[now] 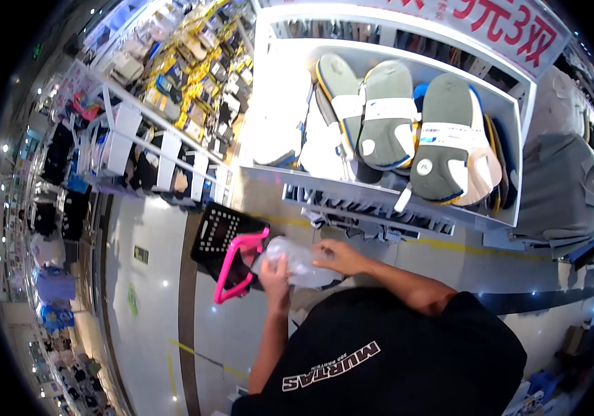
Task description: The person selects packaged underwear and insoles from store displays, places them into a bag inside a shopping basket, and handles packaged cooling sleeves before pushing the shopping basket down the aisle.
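sign (505,31): top cut off | plastic (300,265): blurred (contents unclear) | basket (217,232): partly hidden

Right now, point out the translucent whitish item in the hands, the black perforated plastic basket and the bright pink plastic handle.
Translucent whitish item (299,266): head view, middle of its surface.
Black perforated plastic basket (217,233): head view, perforated wall.
Bright pink plastic handle (227,262): head view, long bar.

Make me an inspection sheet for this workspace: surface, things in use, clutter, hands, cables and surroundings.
Surface: pale floor, yellow lines and a dark strip.
Things in use: translucent plastic, contents unclear; black basket with pink handle close by.
Clutter: slippers overlapping in a white bin.
Hands: left hand grips the plastic; right hand touches it.
Cables: nothing seen.
Surroundings: goods rack to the left; red-lettered sign above the bin.
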`<action>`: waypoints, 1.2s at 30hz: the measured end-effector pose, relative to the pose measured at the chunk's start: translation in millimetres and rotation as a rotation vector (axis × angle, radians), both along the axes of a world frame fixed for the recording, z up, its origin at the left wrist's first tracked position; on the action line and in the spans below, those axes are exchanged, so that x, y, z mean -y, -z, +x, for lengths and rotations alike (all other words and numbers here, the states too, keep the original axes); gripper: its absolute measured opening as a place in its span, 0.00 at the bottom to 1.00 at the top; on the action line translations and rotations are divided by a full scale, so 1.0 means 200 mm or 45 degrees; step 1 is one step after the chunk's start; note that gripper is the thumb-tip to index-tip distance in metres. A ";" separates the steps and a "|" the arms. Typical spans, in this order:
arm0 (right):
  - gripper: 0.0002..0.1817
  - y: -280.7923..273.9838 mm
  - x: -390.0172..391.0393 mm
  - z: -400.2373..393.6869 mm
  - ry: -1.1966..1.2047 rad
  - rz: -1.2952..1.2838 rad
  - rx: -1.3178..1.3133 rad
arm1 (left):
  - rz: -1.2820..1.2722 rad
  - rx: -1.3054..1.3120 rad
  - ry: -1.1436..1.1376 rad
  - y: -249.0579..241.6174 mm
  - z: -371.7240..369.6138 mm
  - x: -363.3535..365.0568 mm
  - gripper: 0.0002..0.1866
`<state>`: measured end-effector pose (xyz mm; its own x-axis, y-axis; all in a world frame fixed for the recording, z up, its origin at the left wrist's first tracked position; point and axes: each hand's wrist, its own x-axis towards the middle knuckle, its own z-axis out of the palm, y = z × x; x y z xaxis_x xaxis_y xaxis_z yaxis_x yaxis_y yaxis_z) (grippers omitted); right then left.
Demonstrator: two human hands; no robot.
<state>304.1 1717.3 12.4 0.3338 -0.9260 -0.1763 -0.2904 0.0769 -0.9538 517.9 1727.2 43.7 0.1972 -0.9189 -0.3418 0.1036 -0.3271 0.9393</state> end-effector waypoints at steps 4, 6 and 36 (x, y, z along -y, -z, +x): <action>0.20 0.30 -0.04 -0.03 0.188 -0.290 -0.477 | -0.176 0.096 0.110 0.02 -0.10 -0.01 0.05; 0.18 0.23 -0.02 -0.08 0.170 0.008 -0.764 | -0.110 0.015 0.010 0.01 -0.08 -0.04 0.05; 0.26 -1.52 -0.20 -0.65 0.238 -0.868 -0.138 | 0.362 -0.198 0.264 0.47 -0.09 -0.20 0.10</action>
